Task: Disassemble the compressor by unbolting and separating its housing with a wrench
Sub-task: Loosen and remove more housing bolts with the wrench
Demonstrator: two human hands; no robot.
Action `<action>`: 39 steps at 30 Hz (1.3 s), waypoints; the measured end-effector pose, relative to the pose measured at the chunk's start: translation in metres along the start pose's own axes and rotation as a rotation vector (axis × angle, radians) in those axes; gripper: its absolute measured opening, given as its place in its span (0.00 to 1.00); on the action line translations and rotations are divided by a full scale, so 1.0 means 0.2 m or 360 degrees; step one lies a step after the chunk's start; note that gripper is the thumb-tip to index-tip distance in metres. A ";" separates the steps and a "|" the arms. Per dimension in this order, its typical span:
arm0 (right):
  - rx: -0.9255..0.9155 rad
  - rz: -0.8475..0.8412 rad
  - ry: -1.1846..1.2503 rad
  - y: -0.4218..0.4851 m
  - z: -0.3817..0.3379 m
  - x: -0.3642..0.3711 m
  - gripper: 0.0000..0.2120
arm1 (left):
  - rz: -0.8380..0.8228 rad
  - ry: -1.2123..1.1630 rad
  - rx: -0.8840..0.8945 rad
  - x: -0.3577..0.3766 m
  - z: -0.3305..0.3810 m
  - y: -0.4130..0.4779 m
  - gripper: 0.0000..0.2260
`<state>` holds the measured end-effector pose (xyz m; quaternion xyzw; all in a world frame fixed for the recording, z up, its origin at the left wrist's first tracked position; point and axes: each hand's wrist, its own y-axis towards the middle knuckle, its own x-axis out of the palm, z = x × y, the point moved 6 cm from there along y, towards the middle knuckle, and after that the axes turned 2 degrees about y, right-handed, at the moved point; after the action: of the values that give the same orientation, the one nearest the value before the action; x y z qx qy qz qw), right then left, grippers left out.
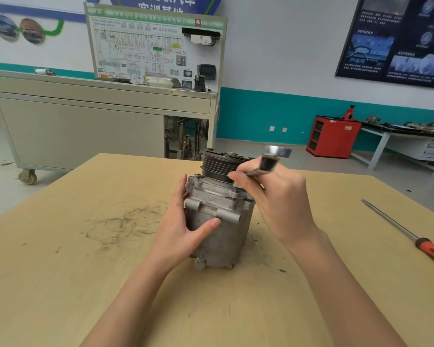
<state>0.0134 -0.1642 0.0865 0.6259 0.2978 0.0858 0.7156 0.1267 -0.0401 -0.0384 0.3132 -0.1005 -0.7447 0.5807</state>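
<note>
On the tabletop [85,271]: my compressor [216,209] stands upright near the middle, pulley [218,164] on top, front face toward me
Left hand [176,221]: fingers [182,186] curled round the housing [226,246], thumb across the front, bracing it
Right hand [278,201]: fingers clamped on the wrench [268,162]; its ring end sticks up beside the pulley, and the working end is hidden under my fingers by the right flange [237,195]
Step, as I judge it: seating the wrench on a housing bolt; I cannot tell whether it is on the head yet
Doing it well: set the wrench square and fully down on the head before pulling, so the corners do not round; press the body down with the left so it neither twists nor tips
Watch for: a slip would likely drive my knuckles into the pulley grooves
Off to the right: a screwdriver [406,234] lies well apart, handy for prying the halves once the bolts are out
</note>
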 end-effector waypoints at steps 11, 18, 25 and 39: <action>0.1130 0.0409 0.1359 -0.25 0.31 0.08 0.14 | 0.0017 -0.0012 -0.0016 0.00 -0.01 0.00 0.43; 0.1844 0.0483 0.2166 -0.27 0.48 0.20 0.18 | -0.0006 -0.0098 -0.0006 0.00 -0.02 0.00 0.49; 0.0811 0.0471 0.0912 -0.16 0.26 -0.01 0.14 | -0.0008 -0.0112 0.0000 0.00 -0.02 0.01 0.47; 0.0411 0.0270 0.0505 -0.15 0.14 0.03 0.17 | 0.0016 -0.0067 0.0013 0.01 -0.02 0.01 0.46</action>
<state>0.0261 -0.1916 0.0572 0.7139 0.3616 0.2041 0.5638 0.1304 -0.0408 -0.0415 0.2994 -0.1173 -0.7477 0.5809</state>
